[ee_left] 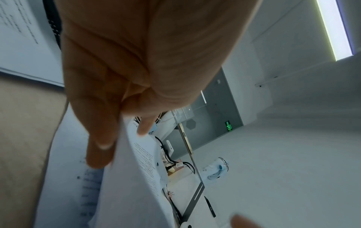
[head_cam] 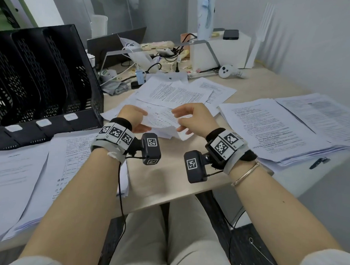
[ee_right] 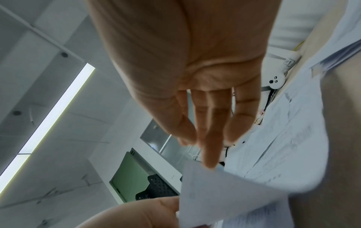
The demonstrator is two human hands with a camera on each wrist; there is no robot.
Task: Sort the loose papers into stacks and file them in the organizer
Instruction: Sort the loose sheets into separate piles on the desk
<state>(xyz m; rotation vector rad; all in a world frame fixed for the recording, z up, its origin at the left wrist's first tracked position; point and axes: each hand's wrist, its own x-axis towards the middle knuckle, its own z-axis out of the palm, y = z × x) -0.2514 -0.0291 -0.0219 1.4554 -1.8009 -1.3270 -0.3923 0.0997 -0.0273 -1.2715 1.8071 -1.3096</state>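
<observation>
left hand (head_cam: 134, 119) grip pinches sheet (head_cam: 162, 119); right hand (head_cam: 192, 118) fingers loose, spread.

Light: even, cool and fairly bright, from ceiling strip lights (ee_right: 48, 111).
Shadows: soft, faint under the wrists on the surface (head_cam: 168, 181).
Glare: the strip (ee_left: 336, 29) blows out white.
Blur: wrist views smeared; fingers (ee_right: 210, 138) and lifted sheet (ee_right: 224, 192) out of focus.
Distortion: wide-angle bending at the edges.

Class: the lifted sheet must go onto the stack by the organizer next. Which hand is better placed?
Left. The left hand already pinches the sheet and is nearer the organizer; the right hand is open.
</observation>
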